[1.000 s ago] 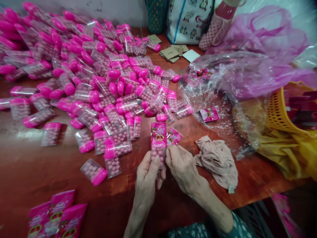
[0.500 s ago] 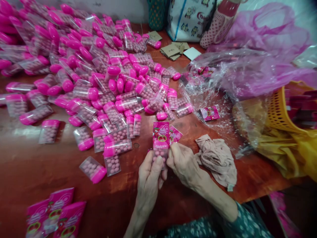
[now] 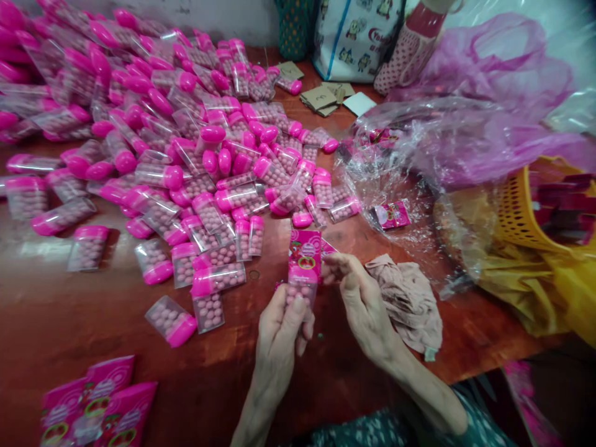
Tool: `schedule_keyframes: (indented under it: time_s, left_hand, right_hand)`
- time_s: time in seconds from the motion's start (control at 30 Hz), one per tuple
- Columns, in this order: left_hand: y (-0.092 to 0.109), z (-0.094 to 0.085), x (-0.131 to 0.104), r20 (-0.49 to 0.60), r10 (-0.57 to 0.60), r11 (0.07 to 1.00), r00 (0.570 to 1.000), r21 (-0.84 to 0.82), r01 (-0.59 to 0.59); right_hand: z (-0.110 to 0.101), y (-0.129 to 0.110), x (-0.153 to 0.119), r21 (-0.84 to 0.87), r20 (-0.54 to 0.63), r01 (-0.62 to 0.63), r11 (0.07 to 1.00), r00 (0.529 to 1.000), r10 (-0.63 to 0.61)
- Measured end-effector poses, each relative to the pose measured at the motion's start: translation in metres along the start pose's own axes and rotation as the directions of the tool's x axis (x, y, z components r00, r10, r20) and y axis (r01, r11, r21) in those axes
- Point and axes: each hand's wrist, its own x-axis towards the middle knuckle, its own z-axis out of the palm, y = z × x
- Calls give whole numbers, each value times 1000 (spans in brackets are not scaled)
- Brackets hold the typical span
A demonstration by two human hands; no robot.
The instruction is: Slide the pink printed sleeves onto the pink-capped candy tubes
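Note:
Near the middle of the head view, my left hand (image 3: 278, 326) grips the lower end of a small clear candy box (image 3: 300, 291) full of round pink candies. A printed pink sleeve (image 3: 305, 256) covers the upper part of that box, which points away from me. My right hand (image 3: 365, 304) is just to its right, fingers stretched out and apart from the thumb, with the fingertips close to the sleeve's right edge. Behind these fingertips a second pink printed piece (image 3: 328, 247) partly shows. Whether the right fingertips touch anything is hard to see.
A large heap of pink-capped candy boxes (image 3: 153, 124) spreads across the left and back. Several pink printed packs (image 3: 123, 413) lie front left. Rightward are a crumpled cloth (image 3: 410, 304), clear plastic (image 3: 386, 155), a yellow basket (image 3: 516, 205) and a pink bag (image 3: 470, 68).
My right hand has let go of its pinch beside the sleeve, moved slightly right and stretched out its fingers. The left hand keeps its grip on the candy box.

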Motion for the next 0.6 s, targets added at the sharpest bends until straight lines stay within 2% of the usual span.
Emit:
schedule_keyframes:
  time_s: [0.03,0.1,0.2,0.3,0.43,0.6]
  left_hand:
    - [-1,1,-1,25,12,998,1000,54,-13]
    - [-4,3,-3,53,46,988,998,145,-53]
    - [-6,6,-6,49,123,976,991,176,-130]
    - [-7,9,-7,-1,144,983,990,114,-143]
    - [-6,9,-5,3,87,995,996,47,-87]
    - [-1,4,-2,56,29,996,998,86,-33]
  right_hand:
    - [0,-4,4,164,34,-107,981,994,103]
    - [4,-10,10,391,141,-278,877,960,241]
    - [19,-14,6,543,225,-425,724,904,362]
    - [35,-14,-9,590,178,-451,669,881,438]
    - [42,-13,-25,572,59,-437,694,866,497]
    - [18,-8,-9,611,172,-421,671,897,407]
